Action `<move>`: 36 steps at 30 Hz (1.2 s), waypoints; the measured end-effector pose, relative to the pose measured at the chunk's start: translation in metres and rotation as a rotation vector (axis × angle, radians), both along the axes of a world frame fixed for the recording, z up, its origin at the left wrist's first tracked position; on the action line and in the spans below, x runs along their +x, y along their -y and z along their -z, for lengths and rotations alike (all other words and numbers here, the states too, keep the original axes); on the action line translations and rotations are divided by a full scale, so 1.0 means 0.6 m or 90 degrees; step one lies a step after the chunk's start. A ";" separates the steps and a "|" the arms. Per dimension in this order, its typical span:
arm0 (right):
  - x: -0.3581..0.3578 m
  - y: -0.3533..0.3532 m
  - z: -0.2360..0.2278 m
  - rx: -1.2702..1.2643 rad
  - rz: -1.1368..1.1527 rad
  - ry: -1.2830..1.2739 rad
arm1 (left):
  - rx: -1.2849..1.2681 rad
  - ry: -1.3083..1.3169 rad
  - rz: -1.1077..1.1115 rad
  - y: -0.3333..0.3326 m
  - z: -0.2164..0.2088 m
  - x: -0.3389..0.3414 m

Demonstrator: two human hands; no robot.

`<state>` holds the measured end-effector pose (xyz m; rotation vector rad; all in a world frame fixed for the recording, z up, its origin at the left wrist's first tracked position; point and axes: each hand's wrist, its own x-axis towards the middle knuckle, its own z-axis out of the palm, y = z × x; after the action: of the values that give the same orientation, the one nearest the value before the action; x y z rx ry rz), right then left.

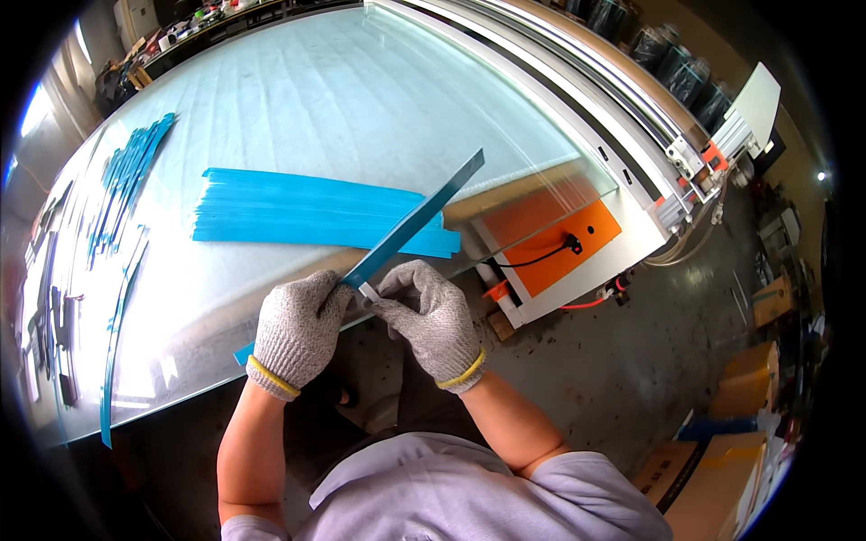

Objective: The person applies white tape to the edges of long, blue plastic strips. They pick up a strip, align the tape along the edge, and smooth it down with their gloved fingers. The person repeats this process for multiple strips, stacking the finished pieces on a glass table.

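Note:
My left hand (299, 326), in a grey knit glove with a yellow cuff, is closed around a long flat blue strip (417, 216). The strip slants up to the right, and its other end (244, 353) sticks out below the left hand. My right hand (431, 317), gloved alike, pinches a small pale flat piece (369, 292) against the strip's edge; I cannot make out what kind of piece it is. Just beyond the hands, a stack of similar blue strips (289, 209) lies on the glass tabletop (298, 99), partly behind the held strip.
More blue strips (135, 176) and thin dark strips (59, 334) lie at the left of the glass. A white machine frame with a rail (577, 99) runs along the right side, with an orange panel (550, 243) and black cable. Cardboard boxes (713, 478) stand at the lower right.

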<state>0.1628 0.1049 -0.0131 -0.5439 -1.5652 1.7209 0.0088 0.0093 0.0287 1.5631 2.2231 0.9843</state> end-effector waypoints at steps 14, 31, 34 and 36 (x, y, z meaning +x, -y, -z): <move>0.029 -0.008 0.015 0.390 0.266 0.063 | -0.039 -0.228 0.042 -0.002 0.028 0.042; 0.061 -0.016 -0.047 -0.117 -0.249 -0.114 | 0.015 0.106 0.029 0.019 0.019 0.035; 0.070 -0.001 -0.013 -0.111 -0.182 -0.129 | -0.027 0.207 0.006 0.026 0.007 0.048; 0.069 0.004 -0.017 -0.101 -0.130 -0.048 | 0.026 0.254 0.027 0.031 0.018 0.055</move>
<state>0.2043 0.1025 -0.0032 -0.4028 -1.4820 2.0075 0.0417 -0.0090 0.0178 1.2862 1.8985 1.2126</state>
